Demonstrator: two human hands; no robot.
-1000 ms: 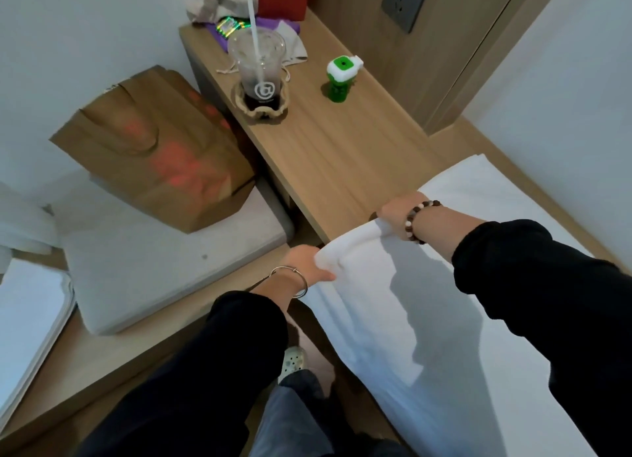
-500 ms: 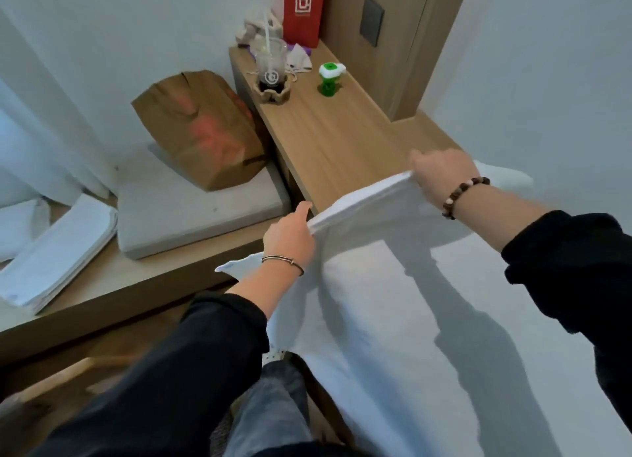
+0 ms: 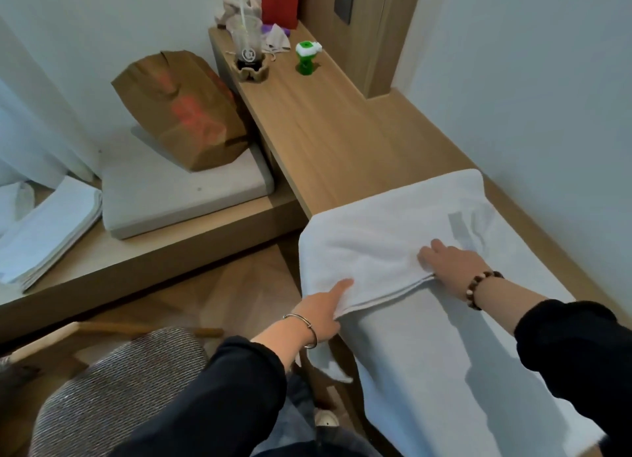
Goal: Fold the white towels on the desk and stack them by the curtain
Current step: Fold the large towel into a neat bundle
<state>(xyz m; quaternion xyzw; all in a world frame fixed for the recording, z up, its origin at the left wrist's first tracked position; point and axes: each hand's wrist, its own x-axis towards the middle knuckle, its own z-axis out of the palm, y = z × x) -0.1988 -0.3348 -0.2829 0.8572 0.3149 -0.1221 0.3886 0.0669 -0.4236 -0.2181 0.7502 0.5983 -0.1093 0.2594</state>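
The white towel [image 3: 376, 237] was pinched by the left hand [image 3: 318, 311]. The right hand [image 3: 451, 263] was laid flat upon it.

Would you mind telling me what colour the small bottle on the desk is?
The small bottle is green with a white cap, clearest in the head view.

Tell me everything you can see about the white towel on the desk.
The towel is white, soft and terry-looking, spread lengthwise along the wooden desk. Its far end is folded back toward the person, making a doubled layer with a rounded fold. One corner droops off the desk's left edge. The left hand pinches the upper layer's near corner; the right hand rests flat on it.
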